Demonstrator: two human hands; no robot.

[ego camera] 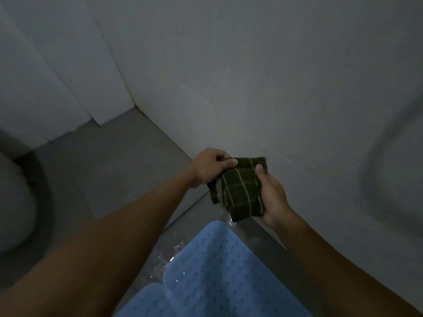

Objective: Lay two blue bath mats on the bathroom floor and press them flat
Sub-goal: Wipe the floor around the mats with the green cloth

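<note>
both hands held a folded dark green checked cloth point(238, 188) above the grey floor point(109, 170); the left hand point(209, 167) pinched its top edge, the right hand point(271, 195) curled round its side. two blue bath mats point(212, 275) lay below the cloth, apart from the fingers, the nearer one overlapped by the other, with wet patches point(168, 257) beside them.

A grey tiled bathroom floor point(109, 170) runs from the white walls down to the bottom of the view. On it lie two light blue rubber bath mats dotted with small holes: a larger mat point(219, 271) and a smaller mat point(146, 300) overlapping its left edge. Glistening water point(169, 257) wets the floor beside them.
</note>
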